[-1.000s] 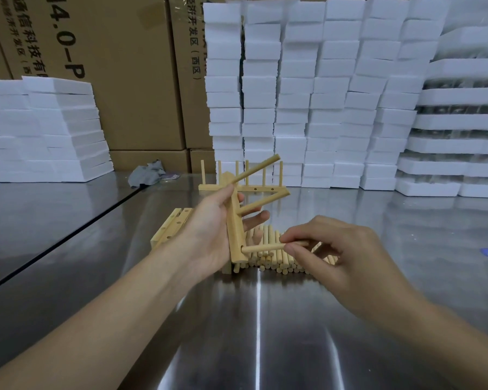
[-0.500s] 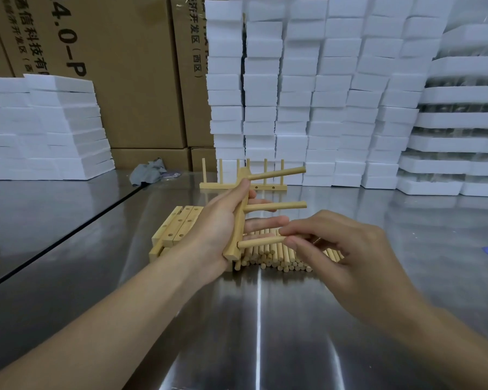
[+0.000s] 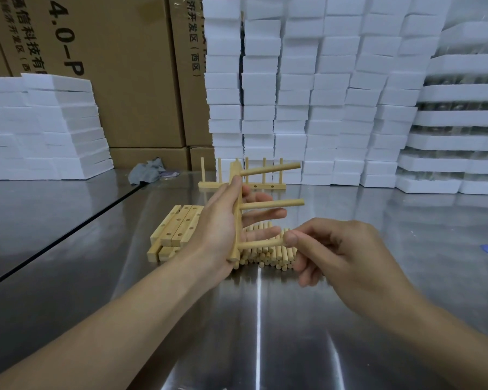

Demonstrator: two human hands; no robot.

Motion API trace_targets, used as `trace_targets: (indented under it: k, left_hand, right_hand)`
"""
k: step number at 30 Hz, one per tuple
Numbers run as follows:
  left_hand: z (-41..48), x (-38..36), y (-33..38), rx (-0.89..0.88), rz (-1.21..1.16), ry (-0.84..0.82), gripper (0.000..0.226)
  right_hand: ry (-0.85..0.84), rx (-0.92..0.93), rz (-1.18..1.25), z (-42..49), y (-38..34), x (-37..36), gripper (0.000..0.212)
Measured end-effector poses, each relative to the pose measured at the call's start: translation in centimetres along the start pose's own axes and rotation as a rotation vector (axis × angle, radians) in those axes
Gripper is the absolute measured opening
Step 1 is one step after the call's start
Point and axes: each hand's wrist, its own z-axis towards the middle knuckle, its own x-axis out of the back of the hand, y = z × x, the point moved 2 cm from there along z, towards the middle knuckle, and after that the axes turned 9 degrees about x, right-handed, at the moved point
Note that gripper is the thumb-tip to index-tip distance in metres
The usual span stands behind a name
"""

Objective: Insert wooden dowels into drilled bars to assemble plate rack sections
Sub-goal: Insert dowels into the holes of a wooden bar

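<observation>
Head view: cardboard boxes [image 3: 119, 80] at the back read "4.0-P" and "(西区)". Above a steel table [image 3: 265, 333], the left hand [image 3: 220, 223] clasps a drilled bar [image 3: 235, 171] upright between thumb and outstretched fingers. From it, two dowels [image 3: 271, 204] jut rightward. The right hand [image 3: 338, 251] pinches a third dowel [image 3: 261, 244] between thumb and forefinger, its far end at the bar's lowest hole. Just behind lie loose dowels [image 3: 273, 256].

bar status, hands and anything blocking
Left hand grips bar upright, two dowels seated. Right hand pinches third dowel at bottom hole. Nothing blocking.
</observation>
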Motion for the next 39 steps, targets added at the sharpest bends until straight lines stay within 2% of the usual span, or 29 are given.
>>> trace_targets:
  k: [3, 5, 7, 11, 13, 16, 18, 21, 23, 25, 27, 29, 33, 36, 38, 39]
  left_hand:
    - [-0.3, -0.4, -0.1, -0.025, 0.053, 0.033, 0.035]
    - [-0.5, -0.8, -0.3, -0.043, 0.085, 0.042, 0.034]
    - [-0.8, -1.2, -0.5, -0.055, 0.114, 0.019, 0.033]
    - [-1.1, -1.6, -0.7, -0.097, 0.155, -0.003, 0.034]
    - [-1.1, -1.7, -0.8, -0.133, 0.159, 0.003, 0.035]
    - [-1.2, -1.8, -1.1, -0.183, 0.200, 0.011, 0.034]
    - [-1.3, -1.9, -1.2, -0.186, 0.212, 0.006, 0.034]
    - [-1.2, -2.0, -1.0, -0.180, 0.211, 0.010, 0.033]
    - [-1.3, -2.1, -0.8, -0.176, 0.194, 0.009, 0.033]
    - [-1.3, -2.2, -0.6, -0.176, 0.187, 0.010, 0.033]
    - [-1.4, -2.2, -0.7, -0.180, 0.193, 0.016, 0.033]
    - [-1.4, -2.1, -0.9, -0.186, 0.199, 0.018, 0.034]
    - [-1.4, -2.0, -1.6, -0.210, 0.257, 0.010, 0.034]
    - [-1.3, -2.0, -1.7, -0.186, 0.273, -0.007, 0.036]
    - [-1.1, -2.0, -1.6, -0.166, 0.250, -0.018, 0.036]
    - [-1.0, -1.9, -1.5, -0.160, 0.233, -0.016, 0.035]
  right_hand:
    - [-0.074, 0.004, -0.170, 0.0, 0.2, 0.4, 0.026]
    - [-0.165, 0.116, -0.397, -0.2, 0.1, 0.0, 0.024]
    - [-0.237, 0.218, -0.484, -0.4, -0.3, -0.9, 0.020]
    - [-0.199, 0.219, -0.446, -0.6, -0.6, -1.4, 0.017]
    - [-0.153, 0.199, -0.398, -0.7, -0.3, -1.3, 0.022]
    - [-0.195, 0.004, -0.209, -0.6, 0.6, -1.3, 0.043]
    - [-0.208, -0.076, -0.127, -0.5, 0.7, -1.2, 0.042]
    - [-0.223, -0.026, -0.154, -0.5, 0.5, -1.2, 0.028]
    - [-0.218, 0.065, -0.272, -0.5, 0.4, -1.2, 0.021]
    - [-0.196, 0.159, -0.443, -0.4, -0.1, -1.1, 0.018]
    - [-0.212, 0.229, -0.517, -0.3, -0.5, -1.2, 0.020]
    - [-0.235, 0.217, -0.439, -0.5, -0.3, -1.3, 0.021]
    - [-0.297, -0.021, -0.153, -0.6, 0.0, -1.0, 0.030]
    - [-0.308, -0.084, 0.022, -0.5, -0.2, -1.0, 0.031]
    - [-0.294, -0.067, -0.036, -0.4, -0.3, -1.0, 0.030]
    - [-0.288, -0.015, -0.152, -0.4, -0.1, -1.0, 0.029]
